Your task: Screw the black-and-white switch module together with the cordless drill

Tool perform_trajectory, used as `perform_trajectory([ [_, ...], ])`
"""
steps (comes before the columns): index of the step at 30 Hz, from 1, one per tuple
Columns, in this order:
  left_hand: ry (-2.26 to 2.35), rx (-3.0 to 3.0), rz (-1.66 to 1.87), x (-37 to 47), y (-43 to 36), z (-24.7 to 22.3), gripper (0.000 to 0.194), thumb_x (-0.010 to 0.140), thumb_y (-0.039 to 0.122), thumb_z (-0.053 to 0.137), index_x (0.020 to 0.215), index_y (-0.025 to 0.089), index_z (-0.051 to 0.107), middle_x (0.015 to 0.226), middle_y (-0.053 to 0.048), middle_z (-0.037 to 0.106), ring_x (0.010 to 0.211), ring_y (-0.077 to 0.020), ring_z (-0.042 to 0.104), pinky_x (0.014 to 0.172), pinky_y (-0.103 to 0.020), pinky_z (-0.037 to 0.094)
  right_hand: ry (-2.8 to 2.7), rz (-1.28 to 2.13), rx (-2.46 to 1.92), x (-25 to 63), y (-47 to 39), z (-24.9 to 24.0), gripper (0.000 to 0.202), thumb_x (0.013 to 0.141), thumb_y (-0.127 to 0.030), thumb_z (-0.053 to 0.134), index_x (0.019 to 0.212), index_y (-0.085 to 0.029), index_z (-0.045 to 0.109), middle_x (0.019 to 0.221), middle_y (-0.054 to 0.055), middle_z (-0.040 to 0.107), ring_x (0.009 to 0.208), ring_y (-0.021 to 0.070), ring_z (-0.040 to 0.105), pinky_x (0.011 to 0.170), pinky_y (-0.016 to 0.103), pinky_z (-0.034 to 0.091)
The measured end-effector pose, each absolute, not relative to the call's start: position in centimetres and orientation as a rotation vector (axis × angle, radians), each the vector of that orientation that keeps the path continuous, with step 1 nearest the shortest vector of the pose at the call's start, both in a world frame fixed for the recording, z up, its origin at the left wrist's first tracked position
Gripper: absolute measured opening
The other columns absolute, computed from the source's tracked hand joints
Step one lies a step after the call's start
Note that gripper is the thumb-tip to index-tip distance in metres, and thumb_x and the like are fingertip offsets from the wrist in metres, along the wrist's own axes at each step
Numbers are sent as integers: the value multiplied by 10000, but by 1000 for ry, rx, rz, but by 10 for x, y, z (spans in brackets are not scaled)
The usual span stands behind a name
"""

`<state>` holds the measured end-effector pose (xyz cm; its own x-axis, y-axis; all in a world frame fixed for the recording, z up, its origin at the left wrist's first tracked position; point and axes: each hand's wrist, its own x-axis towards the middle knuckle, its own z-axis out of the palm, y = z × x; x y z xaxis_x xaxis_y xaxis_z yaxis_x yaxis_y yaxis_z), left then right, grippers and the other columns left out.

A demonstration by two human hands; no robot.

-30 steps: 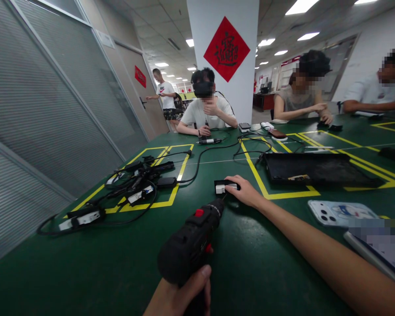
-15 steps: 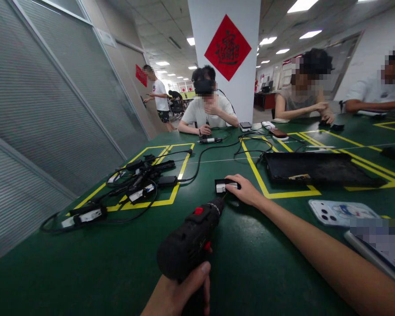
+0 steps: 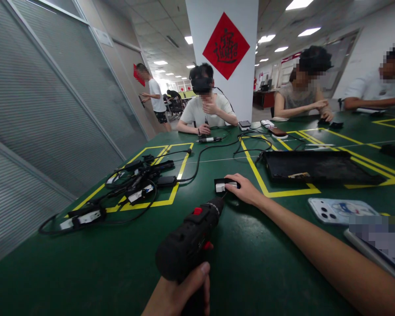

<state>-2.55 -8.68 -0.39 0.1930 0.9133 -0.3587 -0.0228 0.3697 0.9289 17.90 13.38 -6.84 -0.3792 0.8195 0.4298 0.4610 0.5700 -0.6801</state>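
Observation:
A black cordless drill (image 3: 191,239) with red buttons is gripped by the handle in my left hand (image 3: 181,292), at the bottom middle. Its chuck points forward, and the bit reaches the near side of a small black-and-white adapter (image 3: 220,187); whether the bit touches it is too small to tell. My right hand (image 3: 242,188) holds this adapter down on the green table (image 3: 256,263), fingers over its right end and top. The right forearm comes in from the lower right corner.
Tangled black cables and adapters (image 3: 141,175) lie at left inside yellow tape. A black tray (image 3: 322,167), a phone (image 3: 342,210) and a tablet (image 3: 382,245) are at right. Across the table sit a person with a headset (image 3: 202,105) and two others.
The view has shifted very slightly. Both my hands keep their holds on the drill and the adapter. The standing person at the back left has moved an arm toward the door.

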Motion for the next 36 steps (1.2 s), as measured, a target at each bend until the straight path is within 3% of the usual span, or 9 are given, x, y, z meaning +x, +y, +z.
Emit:
perform_trajectory([
  [4,1218,959,824,-25,-87,-4,502,752,453,624,1146,142,588,533,-21,634,439,-189,592,465,-309,498,-2026,593,-1029,179,134,-68,375,851,-417,531,1172,-229,575,1071,57,560,963,180,551,888,328,407],
  [8,1269,972,855,-24,-89,-3,607,732,435,645,1258,169,497,530,-13,644,434,-208,596,463,-328,496,-2026,598,-1035,179,133,-67,385,851,-425,529,1180,-229,570,1085,57,557,973,180,550,892,325,405],
  [16,1207,936,853,-25,-90,-7,614,787,471,577,1273,173,350,521,15,610,430,-183,578,450,-296,464,-2029,590,-1035,178,134,-69,378,849,-417,534,1173,-227,576,1064,58,568,959,180,557,887,323,410],
  [21,1201,925,863,-26,-91,-7,566,811,458,555,1231,137,354,538,10,604,459,-170,577,481,-292,453,-2020,592,-1034,178,134,-69,373,850,-421,531,1166,-229,580,1062,55,570,957,182,557,887,327,408],
  [29,1213,929,837,-26,-89,-14,685,769,498,593,1288,117,360,530,3,605,438,-173,572,464,-295,454,-2012,600,-1028,179,134,-68,372,848,-416,533,1164,-226,581,1061,56,564,958,181,552,882,322,406],
  [36,1222,936,837,-28,-88,-14,702,785,510,562,1319,153,278,529,-2,631,436,-204,601,467,-318,476,-2005,600,-1025,179,134,-70,376,846,-411,538,1169,-224,579,1051,53,566,938,173,554,871,312,410],
])
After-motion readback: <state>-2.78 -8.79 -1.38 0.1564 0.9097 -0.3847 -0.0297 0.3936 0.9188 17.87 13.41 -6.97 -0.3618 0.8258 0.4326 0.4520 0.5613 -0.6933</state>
